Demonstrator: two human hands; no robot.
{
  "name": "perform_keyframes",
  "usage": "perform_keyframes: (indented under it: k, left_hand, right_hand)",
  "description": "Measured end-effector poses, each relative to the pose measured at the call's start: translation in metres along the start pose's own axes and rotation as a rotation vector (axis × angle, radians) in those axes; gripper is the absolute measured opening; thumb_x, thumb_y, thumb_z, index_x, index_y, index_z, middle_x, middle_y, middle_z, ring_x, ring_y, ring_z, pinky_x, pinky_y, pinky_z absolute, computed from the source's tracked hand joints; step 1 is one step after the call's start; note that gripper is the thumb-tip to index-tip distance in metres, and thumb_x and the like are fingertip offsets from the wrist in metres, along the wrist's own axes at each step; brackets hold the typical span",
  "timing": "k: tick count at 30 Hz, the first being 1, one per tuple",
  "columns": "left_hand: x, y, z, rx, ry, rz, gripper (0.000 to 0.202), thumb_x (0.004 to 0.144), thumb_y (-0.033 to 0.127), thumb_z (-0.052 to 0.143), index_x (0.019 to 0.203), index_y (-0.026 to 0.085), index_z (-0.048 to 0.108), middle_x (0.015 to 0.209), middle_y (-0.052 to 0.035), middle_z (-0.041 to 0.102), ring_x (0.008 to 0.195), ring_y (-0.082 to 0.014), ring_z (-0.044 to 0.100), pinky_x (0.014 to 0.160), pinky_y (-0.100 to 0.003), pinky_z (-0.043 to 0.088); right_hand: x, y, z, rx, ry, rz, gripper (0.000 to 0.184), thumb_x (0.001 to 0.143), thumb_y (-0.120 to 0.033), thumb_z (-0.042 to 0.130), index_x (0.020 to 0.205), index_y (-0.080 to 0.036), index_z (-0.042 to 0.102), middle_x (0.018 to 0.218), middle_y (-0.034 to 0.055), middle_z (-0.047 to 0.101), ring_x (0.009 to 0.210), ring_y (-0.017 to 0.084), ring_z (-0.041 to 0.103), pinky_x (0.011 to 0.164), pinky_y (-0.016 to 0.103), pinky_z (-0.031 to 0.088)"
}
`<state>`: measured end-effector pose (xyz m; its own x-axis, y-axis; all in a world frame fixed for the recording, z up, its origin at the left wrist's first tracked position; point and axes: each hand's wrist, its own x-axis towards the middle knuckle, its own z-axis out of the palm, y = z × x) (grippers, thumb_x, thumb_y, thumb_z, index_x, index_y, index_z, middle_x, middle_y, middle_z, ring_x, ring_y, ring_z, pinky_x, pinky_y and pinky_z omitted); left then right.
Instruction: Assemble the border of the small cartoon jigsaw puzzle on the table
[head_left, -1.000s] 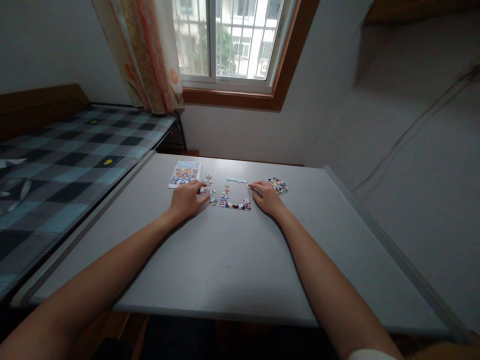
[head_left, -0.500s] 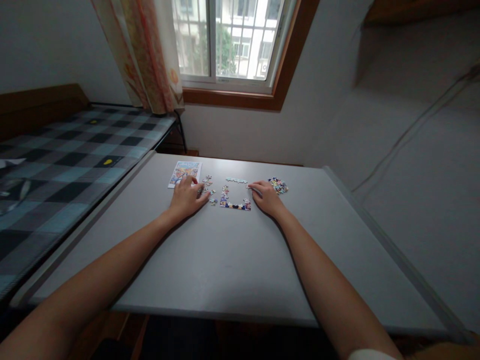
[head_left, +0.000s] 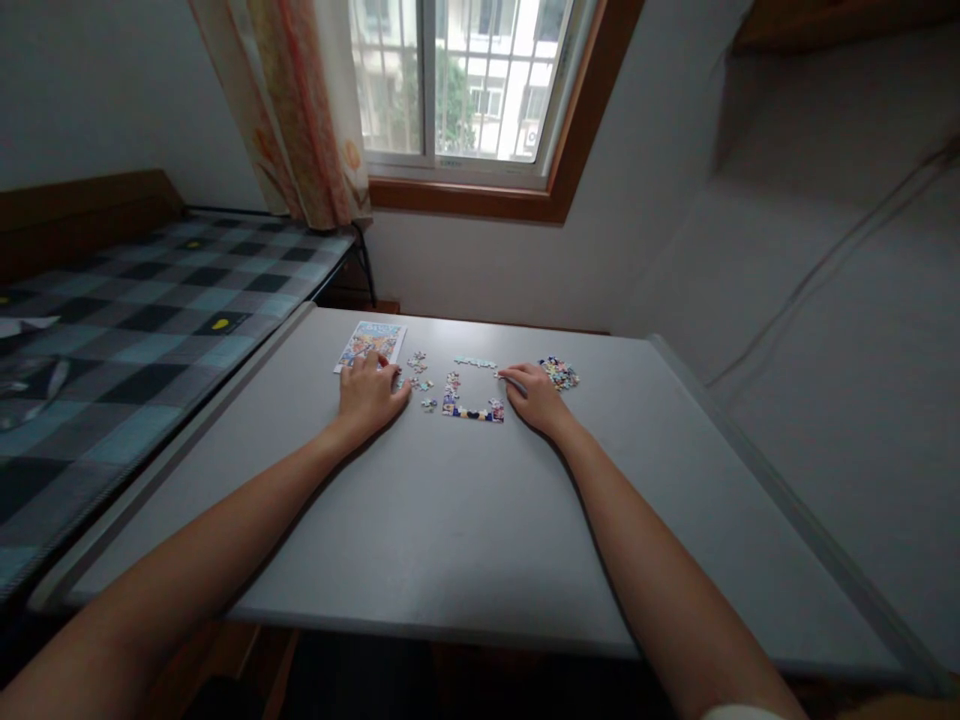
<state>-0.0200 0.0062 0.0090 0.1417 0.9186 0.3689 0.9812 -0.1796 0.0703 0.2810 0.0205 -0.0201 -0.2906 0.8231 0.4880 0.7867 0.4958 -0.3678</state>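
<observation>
A partly joined jigsaw puzzle frame [head_left: 474,414] lies on the table, with its bottom edge, top strip and parts of both sides laid out. At its upper right corner, my right hand [head_left: 534,396] has its fingertips closed on a small pale puzzle piece [head_left: 498,375], mostly hidden by the fingers. My left hand [head_left: 367,392] rests with fingers apart, over the lower edge of a printed picture sheet [head_left: 372,340]. Several loose puzzle pieces [head_left: 417,362] lie between the left hand and the frame.
Just beyond my right hand is a heap of puzzle pieces [head_left: 559,373]. The white table [head_left: 450,520] has a bed with a checked cover [head_left: 150,300] along its left. A window [head_left: 465,90] and a curtain [head_left: 300,120] are beyond the far edge.
My left hand has drawn slightly left, away from the loose pieces, uncovering more of them. My right hand keeps its place at the frame. The view has shifted a little.
</observation>
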Motion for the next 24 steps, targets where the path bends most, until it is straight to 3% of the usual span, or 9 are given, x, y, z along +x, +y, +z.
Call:
perform_keyframes:
  k: [8, 17, 24]
  left_hand:
    - [-0.005, 0.009, 0.001, -0.045, -0.041, 0.096, 0.041, 0.091, 0.05, 0.045, 0.107, 0.021, 0.069, 0.12, -0.0112, 0.059, 0.11, -0.0313, 0.047, 0.091, -0.045, 0.033]
    - [-0.015, 0.021, -0.005, -0.02, -0.052, 0.101, 0.047, 0.093, 0.053, 0.041, 0.12, 0.022, 0.063, 0.131, -0.0137, 0.057, 0.118, -0.0344, 0.045, 0.094, -0.049, 0.031]
    - [-0.016, 0.023, -0.007, -0.029, -0.062, 0.097, 0.049, 0.09, 0.057, 0.043, 0.119, 0.023, 0.065, 0.124, -0.0138, 0.061, 0.117, -0.0371, 0.045, 0.093, -0.052, 0.029]
  right_hand:
    - [0.001, 0.0, 0.0, -0.004, 0.004, -0.004, 0.029, 0.086, -0.015, 0.05, 0.105, -0.018, 0.072, 0.106, 0.0117, 0.067, 0.099, 0.025, 0.059, 0.094, 0.042, 0.046]
    - [0.0, 0.0, 0.001, -0.011, 0.003, 0.003, 0.028, 0.087, -0.016, 0.051, 0.104, -0.02, 0.072, 0.104, 0.0108, 0.067, 0.099, 0.025, 0.058, 0.093, 0.041, 0.046]
    - [0.0, -0.002, -0.001, -0.006, 0.003, 0.006, 0.028, 0.086, -0.015, 0.051, 0.104, -0.019, 0.072, 0.104, 0.0105, 0.067, 0.099, 0.024, 0.058, 0.093, 0.04, 0.046]
